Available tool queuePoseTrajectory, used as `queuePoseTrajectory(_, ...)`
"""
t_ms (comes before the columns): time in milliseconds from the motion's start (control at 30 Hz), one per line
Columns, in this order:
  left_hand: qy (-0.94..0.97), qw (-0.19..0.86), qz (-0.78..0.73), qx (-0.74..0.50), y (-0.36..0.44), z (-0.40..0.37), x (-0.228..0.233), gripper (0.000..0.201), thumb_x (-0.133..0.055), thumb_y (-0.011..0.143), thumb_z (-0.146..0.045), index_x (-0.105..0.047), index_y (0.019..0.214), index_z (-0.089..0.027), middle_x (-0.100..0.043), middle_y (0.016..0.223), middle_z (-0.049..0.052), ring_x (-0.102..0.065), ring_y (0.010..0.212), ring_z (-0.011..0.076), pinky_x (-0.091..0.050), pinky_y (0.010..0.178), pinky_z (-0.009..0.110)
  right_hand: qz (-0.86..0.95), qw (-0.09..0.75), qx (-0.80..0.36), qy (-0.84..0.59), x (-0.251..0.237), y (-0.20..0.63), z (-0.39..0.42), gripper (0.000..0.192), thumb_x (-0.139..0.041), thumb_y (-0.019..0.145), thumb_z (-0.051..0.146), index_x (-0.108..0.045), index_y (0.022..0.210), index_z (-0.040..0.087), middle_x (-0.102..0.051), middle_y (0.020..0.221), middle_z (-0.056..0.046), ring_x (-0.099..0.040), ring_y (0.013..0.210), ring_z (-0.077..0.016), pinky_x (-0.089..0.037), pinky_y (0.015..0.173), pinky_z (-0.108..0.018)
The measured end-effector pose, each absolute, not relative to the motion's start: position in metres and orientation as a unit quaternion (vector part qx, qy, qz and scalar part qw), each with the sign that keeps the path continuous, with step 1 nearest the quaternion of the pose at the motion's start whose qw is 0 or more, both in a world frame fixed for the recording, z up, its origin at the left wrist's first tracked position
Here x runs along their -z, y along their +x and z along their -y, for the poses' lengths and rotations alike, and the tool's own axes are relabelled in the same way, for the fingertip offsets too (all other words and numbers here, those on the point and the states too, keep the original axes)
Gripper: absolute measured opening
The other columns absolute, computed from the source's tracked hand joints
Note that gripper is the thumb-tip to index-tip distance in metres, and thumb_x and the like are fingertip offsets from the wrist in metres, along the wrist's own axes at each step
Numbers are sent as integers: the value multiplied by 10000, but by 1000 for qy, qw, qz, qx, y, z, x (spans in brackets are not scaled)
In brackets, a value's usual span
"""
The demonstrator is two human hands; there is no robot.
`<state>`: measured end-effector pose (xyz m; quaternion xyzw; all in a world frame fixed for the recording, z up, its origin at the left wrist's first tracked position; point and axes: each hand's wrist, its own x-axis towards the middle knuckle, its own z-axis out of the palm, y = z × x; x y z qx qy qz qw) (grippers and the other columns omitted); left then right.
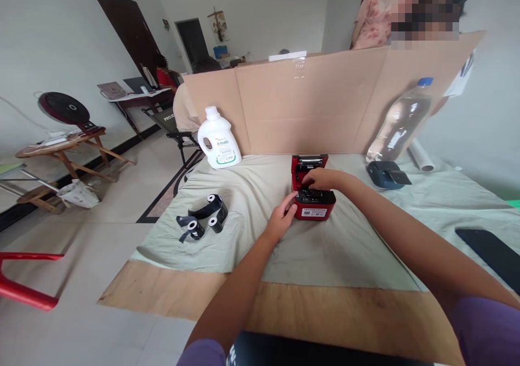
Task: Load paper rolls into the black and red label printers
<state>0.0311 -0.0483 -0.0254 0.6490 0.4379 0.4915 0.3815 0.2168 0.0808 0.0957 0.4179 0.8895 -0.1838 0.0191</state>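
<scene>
While its lid (310,162) stands raised: one red device (299,213), on the cloth-covered table (333,304).
Left hand (280,217), fingers parted, at its left side; right hand (325,180), fingers bent inside, any hold impossible to make out.

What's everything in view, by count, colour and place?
Table: one, brown wood, foreground
Cloth: one, pale green, on table
Cardboard panel: one, brown, across table's back
Opened device: one, red, cloth's middle
Ribbon rolls: three, black, cloth's left
Jug: one, white, cloth's back left
Bottle: one, clear, cloth's back right
Tube: one, white, beside bottle
Small device: one, dark blue, before bottle
Phone: one, black, cloth's right
Fan: one, dark red, far left
Stool frame: one, red, lower left
Folding chair: one, black, beyond jug
Background items: several, mixed, rear left
Other people: several, varied clothing, background
Left hand: one, bare, at opened device's left
Right hand: one, bare, at opened device's interior
</scene>
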Motion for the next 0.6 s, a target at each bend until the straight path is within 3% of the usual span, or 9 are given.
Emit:
queuePoseTrajectory(100,651,379,-434,-494,31,48,26,585,-436,997,-519,-488,1485,-200,-495,609,-32,-497,591,159,-503,668,302,-868,107,120,470,-90,194,-85,145,-691,621,88,-755,691,197,-746,713,-79,-694,637,-246,-537,604,-336)
queuePoseTrajectory(200,655,381,-426,-494,30,49,24,564,-438,1003,-492,-486,1488,-208,-536,644,-21,-533,629,162,-517,713,309,-857,131,98,488,-84,176,-88,131,-698,578,61,-677,560,189,-698,618,-91,-647,546,-247,-530,559,-369)
queuePoseTrajectory(367,647,394,-424,-496,30,51,18,556,-475,990,-481,-504,1473,-207,-691,863,44,-653,829,199,-542,830,330,-851,145,105,493,-98,182,-83,78,-708,621,112,-675,617,183,-713,674,-100,-653,576,-248,-528,565,-365)
queuePoseTrajectory(433,643,396,-431,-493,29,52,16,544,-495,983,-482,-517,1457,-216,-717,964,54,-669,914,211,-542,876,339,-861,107,116,483,-116,194,-73,55,-696,693,193,-701,746,178,-743,810,-104,-684,701,-262,-531,623,-357)
queuePoseTrajectory(533,643,392,-449,-481,29,51,17,509,-503,983,-476,-554,1409,-202,-730,1038,55,-670,965,221,-535,930,369,-872,-42,211,440,-144,193,-50,257,-609,843,408,-696,990,215,-745,941,-58,-686,814,-238,-518,683,-323)
queuePoseTrajectory(600,644,392,-454,-474,29,50,18,475,-496,987,-463,-586,1365,-190,-734,1064,63,-667,1002,235,-527,961,390,-869,-127,241,414,-152,167,-34,321,-561,885,482,-678,1046,230,-738,987,-42,-677,856,-221,-504,729,-304)
